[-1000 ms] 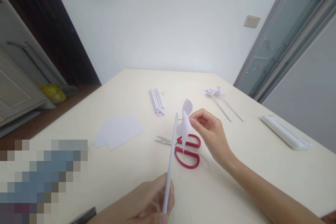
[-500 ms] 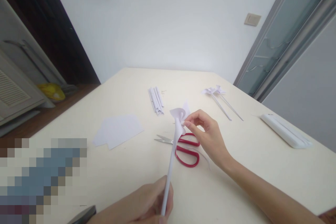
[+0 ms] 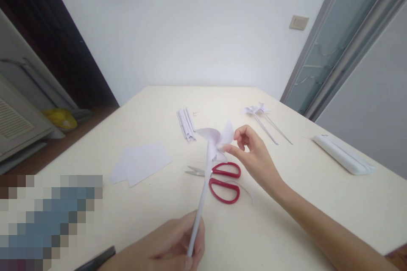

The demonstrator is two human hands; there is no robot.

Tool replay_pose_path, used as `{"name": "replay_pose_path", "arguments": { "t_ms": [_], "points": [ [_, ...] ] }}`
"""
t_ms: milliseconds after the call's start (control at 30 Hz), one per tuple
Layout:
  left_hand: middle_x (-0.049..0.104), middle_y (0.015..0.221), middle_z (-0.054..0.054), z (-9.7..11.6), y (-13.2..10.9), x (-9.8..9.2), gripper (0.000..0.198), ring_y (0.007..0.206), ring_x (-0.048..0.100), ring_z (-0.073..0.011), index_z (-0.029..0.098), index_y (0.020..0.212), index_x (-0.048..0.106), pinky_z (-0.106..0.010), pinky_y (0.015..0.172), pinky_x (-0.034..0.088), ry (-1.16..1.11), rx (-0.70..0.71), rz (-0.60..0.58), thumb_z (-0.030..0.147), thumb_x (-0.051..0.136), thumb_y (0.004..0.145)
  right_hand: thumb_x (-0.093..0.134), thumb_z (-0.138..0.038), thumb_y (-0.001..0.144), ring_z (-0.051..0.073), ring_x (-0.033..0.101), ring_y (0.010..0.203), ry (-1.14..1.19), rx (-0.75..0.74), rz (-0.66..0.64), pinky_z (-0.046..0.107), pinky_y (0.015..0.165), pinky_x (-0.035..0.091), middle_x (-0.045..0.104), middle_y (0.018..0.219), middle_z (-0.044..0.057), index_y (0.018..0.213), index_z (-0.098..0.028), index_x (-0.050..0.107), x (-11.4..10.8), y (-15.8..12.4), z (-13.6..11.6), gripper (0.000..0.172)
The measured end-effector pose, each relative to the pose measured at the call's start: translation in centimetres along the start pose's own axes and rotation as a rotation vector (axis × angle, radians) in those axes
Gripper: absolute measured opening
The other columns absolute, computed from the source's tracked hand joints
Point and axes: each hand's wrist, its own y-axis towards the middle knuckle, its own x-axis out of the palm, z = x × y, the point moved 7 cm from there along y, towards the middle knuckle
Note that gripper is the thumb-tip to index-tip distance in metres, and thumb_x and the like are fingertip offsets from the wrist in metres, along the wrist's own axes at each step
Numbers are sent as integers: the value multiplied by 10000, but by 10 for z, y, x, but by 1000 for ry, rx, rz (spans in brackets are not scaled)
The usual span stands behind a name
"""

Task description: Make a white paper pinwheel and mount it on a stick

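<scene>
A white paper pinwheel (image 3: 213, 139) stands on a rolled white paper stick (image 3: 199, 211) in the middle of the view. My left hand (image 3: 181, 241) is wrapped round the lower part of the stick. At the pinwheel's right side is my right hand (image 3: 251, 146), its thumb touching the paper near the centre and its index finger bent beside a blade; the fingers are apart. Below and behind the pinwheel, red-handled scissors (image 3: 224, 190) lie with their blades slightly apart, pointing left, partly covered by the stick.
White paper sheets (image 3: 141, 163) lie left, with several rolled paper tubes (image 3: 186, 124) farther back. Two pinwheels (image 3: 260, 120) rest at the back right, and a white packet (image 3: 343, 153) lies near the right edge. A dark object (image 3: 97, 259) is at the lower left.
My right thumb and index finger have spread apart from their pinch at the pinwheel's centre. The pinwheel's blades have turned and now show wider. The view has shifted slightly.
</scene>
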Motion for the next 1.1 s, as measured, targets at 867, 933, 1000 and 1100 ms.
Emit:
{"name": "replay_pose_path", "arguments": {
  "t_ms": [867,933,1000,1100],
  "points": [
    [529,760,4,37,10,-30,213,666,482,-144,199,796,542,-243,624,392,623,17,355,389,472,861,439,-362,901,91,452,540,246,107,-370,205,524,364,488,586,-29,762,-179,539,41,-26,-6,250],
    [528,741,8,34,10,-32,214,658,486,-138,194,766,545,-234,609,391,635,11,331,378,489,859,466,-362,887,91,470,552,299,119,-396,210,546,383,490,605,-33,779,-183,519,42,-25,-3,216],
    [541,744,11,29,11,-34,179,655,505,-132,193,774,550,-225,599,402,593,7,342,348,510,853,523,-353,854,98,503,593,306,124,-473,215,576,403,516,654,-28,819,-188,520,50,-28,-1,168],
    [539,737,11,22,13,-38,145,631,533,-130,186,779,556,-219,562,438,449,21,388,310,519,845,589,-344,804,112,527,643,176,77,-632,216,585,408,566,728,-15,858,-196,540,66,-40,3,165]
  ]
}}
